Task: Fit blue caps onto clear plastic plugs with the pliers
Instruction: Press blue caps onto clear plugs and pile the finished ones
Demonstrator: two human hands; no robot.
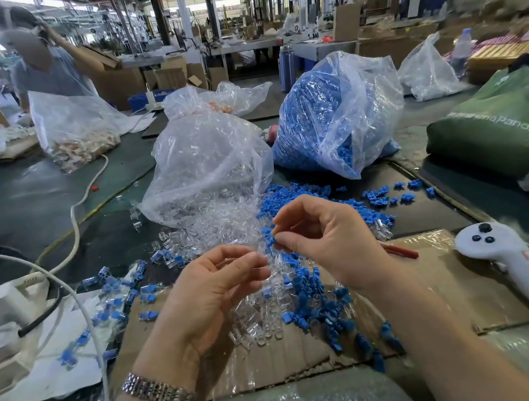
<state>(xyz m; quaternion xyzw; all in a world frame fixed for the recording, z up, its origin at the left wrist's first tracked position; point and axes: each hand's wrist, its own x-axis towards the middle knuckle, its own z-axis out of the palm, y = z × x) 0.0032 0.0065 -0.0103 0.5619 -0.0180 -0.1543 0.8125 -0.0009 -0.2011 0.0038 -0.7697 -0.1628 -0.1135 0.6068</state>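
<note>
Factory workbench, above cardboard sheet: right hand pinches blue cap; left hand pinches clear plug.

Both forearms are bare, with no sleeves showing near the wrists. The left hand has a silver metal link-band bracelet around its wrist. The right hand wears nothing.

Pliers mostly hidden behind right wrist

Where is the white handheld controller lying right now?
In the head view, the white controller lies on the cardboard sheet's right edge, right of the right hand.
</note>
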